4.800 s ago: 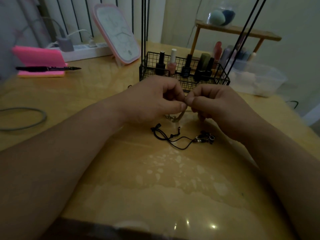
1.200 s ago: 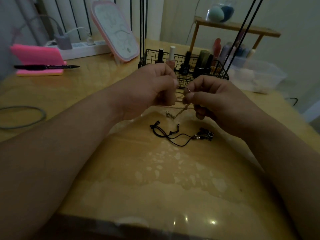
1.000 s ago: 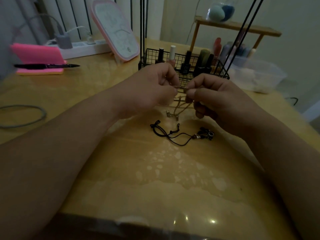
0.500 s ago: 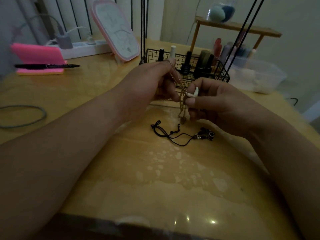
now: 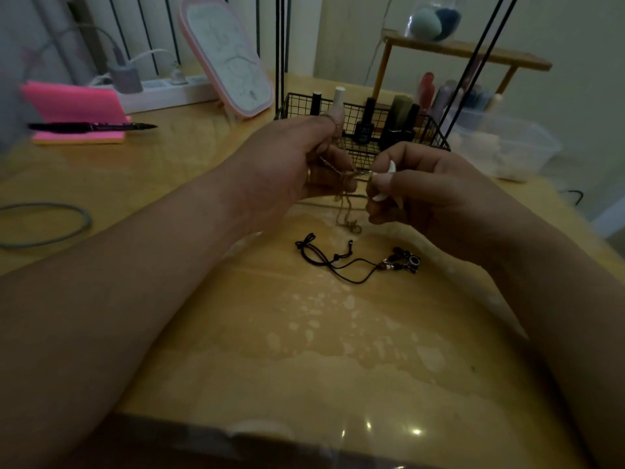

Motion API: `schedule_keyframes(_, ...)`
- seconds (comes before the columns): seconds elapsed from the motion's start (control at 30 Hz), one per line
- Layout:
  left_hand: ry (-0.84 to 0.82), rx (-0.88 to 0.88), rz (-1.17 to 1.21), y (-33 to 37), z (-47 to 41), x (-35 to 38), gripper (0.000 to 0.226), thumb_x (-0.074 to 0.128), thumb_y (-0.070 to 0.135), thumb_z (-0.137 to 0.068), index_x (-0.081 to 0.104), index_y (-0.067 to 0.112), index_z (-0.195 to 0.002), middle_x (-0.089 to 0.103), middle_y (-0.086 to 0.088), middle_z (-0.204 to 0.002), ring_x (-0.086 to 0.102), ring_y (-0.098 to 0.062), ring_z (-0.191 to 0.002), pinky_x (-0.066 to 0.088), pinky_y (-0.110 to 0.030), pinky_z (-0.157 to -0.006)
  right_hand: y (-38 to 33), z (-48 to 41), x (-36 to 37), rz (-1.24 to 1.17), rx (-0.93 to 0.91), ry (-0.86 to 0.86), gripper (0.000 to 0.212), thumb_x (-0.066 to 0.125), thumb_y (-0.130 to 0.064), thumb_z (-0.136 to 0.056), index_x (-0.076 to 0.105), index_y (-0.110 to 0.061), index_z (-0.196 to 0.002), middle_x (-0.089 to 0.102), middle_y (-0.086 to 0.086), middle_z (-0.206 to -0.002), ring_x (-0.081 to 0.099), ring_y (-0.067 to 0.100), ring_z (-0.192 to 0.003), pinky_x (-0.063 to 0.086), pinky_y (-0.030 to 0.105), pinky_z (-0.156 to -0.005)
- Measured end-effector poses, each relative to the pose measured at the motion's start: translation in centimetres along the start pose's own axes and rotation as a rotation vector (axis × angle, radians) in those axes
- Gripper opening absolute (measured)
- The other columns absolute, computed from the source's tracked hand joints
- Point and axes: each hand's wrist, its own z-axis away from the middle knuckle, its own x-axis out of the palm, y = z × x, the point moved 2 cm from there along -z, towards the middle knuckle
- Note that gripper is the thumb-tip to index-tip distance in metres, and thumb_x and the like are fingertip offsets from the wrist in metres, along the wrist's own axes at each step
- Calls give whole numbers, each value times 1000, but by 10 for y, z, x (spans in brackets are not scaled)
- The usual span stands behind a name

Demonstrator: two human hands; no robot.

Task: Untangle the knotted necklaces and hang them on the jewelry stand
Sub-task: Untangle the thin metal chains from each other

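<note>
Both forearms reach in from the lower corners of the frame across the yellow table and meet just above centre. Between them, flat on the table and touched by neither hand, lies a black cord necklace, loosely coiled, with a cluster of dark beads at its right end.

Just beyond it, lifted off the table, the 2 hands share a thin gold chain. The left hand is turned back-up with its fingers curled; the chain loops over its raised index finger and runs down across the hand toward the gap between the hands. The right hand faces it, fingers curled in, with the long-nailed thumb and index fingertips pinching the chain where it bunches. Below that pinch the slack hangs in a tangle, its end close above the table.

Right behind the hands stands a black wire basket of nail polish bottles, with thin black rods rising from it out of the top of the frame. At far left a grey cable curves on the table; further up are a pink notepad with a black pen across it, a white power strip and a pink-framed mirror. At upper right sit a clear plastic box and a small wooden shelf.
</note>
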Motion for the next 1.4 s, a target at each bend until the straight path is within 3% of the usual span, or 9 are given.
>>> schedule_keyframes(0.17, -20, -22, -107, -4, -2, 0, 39, 52, 42, -107, 52, 17, -77, 57, -3, -71, 52, -17, -57, 55, -38, -74, -2, 0, 0, -42, -4, -15, 14, 60, -3, -91, 60, -11, -103, 64, 7, -87, 70, 25, -82, 60, 35, -76)
schedule_keyframes(0.47, -33, -31, -237, -5, 0, 2, 40, 48, 48, -107, 58, 17, -85, 42, 4, -56, 33, -14, -48, 43, -33, -62, -2, 2, 0, 82, 49, -1, 26, 75, -20, -79, 71, -11, -103, 64, 2, -83, 61, 18, -70, 55, 27, -65)
schedule_keyframes(0.57, -44, -53, -208, -3, 1, 1, 46, 46, 54, -107, 60, 16, -85, 33, 3, -55, 26, -13, -47, 27, -26, -45, -2, 2, 0, 91, 46, -21, 21, 74, -18, -76, 74, -13, -97, 64, 3, -83, 60, 19, -70, 55, 28, -64)
schedule_keyframes(0.67, -58, -73, -252, -1, 2, 0, 58, 45, 67, -101, 61, 16, -80, 29, 2, -57, 22, -14, -48, 17, -28, -47, -1, 2, -1, 91, 43, -38, 17, 75, -17, -77, 78, -19, -93, 64, 5, -83, 58, 20, -71, 54, 28, -66)
schedule_keyframes(0.87, 56, -26, -553, 4, 3, 2, 71, 35, 89, -87, 37, 25, -58, 32, 3, -55, 27, -17, -49, 26, -29, -49, 1, 2, -4, 115, 44, -57, 15, 75, -10, -84, 76, -13, -98, 64, 9, -91, 57, 22, -74, 55, 29, -66)
schedule_keyframes(0.97, 95, -39, -601, 3, 2, 3, 77, 31, 102, -66, 33, 26, -52, 34, 3, -53, 28, -17, -48, 28, -33, -54, 1, 2, -4, 115, 52, -69, 11, 74, -14, -80, 78, -18, -89, 62, 16, -98, 58, 22, -72, 55, 28, -66)
schedule_keyframes(1.07, 111, -35, -625, 3, 1, 3, 81, 27, 107, -60, 33, 27, -54, 35, -1, -56, 32, -20, -52, 31, -38, -60, 1, 2, -4, 149, 60, -107, 16, 73, -15, -80, 80, -21, -94, 61, 14, -90, 57, 24, -73, 53, 31, -67)
schedule_keyframes(1.23, 137, 39, -646, 2, 0, 1, 75, 29, 78, -98, 60, 15, -72, 60, 1, -64, 47, -11, -51, 40, -34, -64, -1, 3, -8, 147, 64, -137, 25, 73, -13, -80, 79, -17, -105, 59, 10, -86, 56, 21, -69, 52, 29, -64)
schedule_keyframes(1.4, 44, 6, -360, -1, 0, 1, 59, 37, 63, -106, 72, 16, -105, 77, -3, -89, 57, -19, -62, 48, -33, -61, -1, 1, -8, 139, 50, -155, 32, 80, -12, -75, 64, -12, -103, 58, 7, -81, 56, 22, -67, 52, 33, -61)
